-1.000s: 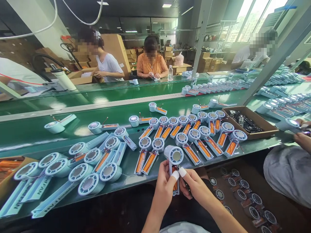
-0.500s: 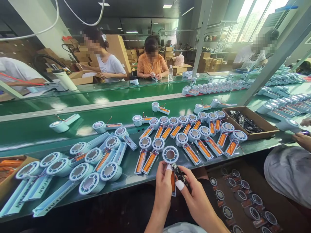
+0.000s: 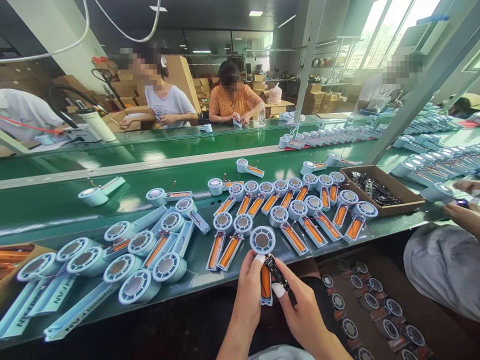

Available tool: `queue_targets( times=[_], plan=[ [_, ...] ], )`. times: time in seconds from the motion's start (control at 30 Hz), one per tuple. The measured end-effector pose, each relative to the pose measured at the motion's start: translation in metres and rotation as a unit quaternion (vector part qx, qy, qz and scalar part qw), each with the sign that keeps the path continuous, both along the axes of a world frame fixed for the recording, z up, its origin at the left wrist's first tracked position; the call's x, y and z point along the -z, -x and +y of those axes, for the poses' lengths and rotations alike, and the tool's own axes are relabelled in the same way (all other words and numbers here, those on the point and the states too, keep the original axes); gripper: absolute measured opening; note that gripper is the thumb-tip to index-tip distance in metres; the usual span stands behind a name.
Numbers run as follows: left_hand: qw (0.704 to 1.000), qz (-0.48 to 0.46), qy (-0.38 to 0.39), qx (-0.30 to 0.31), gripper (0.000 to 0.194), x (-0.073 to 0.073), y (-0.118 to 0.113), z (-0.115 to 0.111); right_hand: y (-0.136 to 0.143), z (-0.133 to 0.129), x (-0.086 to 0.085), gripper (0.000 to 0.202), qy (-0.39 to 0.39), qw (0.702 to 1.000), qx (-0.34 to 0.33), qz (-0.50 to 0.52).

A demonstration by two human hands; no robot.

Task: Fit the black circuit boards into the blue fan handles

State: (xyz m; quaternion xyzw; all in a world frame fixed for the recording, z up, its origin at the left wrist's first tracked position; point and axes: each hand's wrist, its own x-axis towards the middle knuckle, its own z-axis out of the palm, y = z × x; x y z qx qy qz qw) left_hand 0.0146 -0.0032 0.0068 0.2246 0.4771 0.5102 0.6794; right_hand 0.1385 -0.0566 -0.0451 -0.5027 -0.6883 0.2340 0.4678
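My left hand point(image 3: 248, 285) is closed around the handle of a light-blue handheld fan point(image 3: 262, 241), its round head pointing away from me and its open handle showing an orange battery point(image 3: 266, 280). Between the thumb and fingers of my right hand point(image 3: 296, 295) is a black circuit board point(image 3: 276, 274), held slantwise against the right side of the handle. Whether the board sits inside the handle I cannot tell. Just beyond my hands, several similar open fans point(image 3: 279, 215) with orange batteries and thin wires lie on the green bench.
A cardboard box of black circuit boards point(image 3: 408, 204) stands at the right. More fan housings point(image 3: 138, 287) lie at left, beside a box with orange batteries point(image 3: 15, 255). Below the bench edge, a carton point(image 3: 322, 320) holds several fans. A co-worker's hand point(image 3: 463, 215) is at far right.
The circuit board has turned slightly, its flat face now showing more, and the orange battery is more exposed. Across the bench, co-workers' arms have shifted.
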Motion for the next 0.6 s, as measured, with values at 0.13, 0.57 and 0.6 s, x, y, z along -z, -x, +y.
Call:
queue_targets(
  times=[0.13, 0.57, 0.6],
  plan=[
    [1.0, 0.012, -0.002, 0.003, 0.028, 0.0005, -0.0022, 0.0002, -0.007, 0.0002, 0.0007, 0.061, -0.036, 0.998, -0.01, -0.054],
    [0.998, 0.03, -0.033, 0.048, 0.027, -0.0006, -0.0007, -0.0025, -0.0018, 0.0004, -0.0075, 0.058, -0.013, 0.999, 0.046, -0.01],
    [0.997, 0.043, -0.037, 0.048, 0.027, -0.0001, -0.001, -0.0032, -0.0025, 0.0004, -0.0083, 0.058, -0.015, 0.999, 0.045, -0.011]
  ],
)
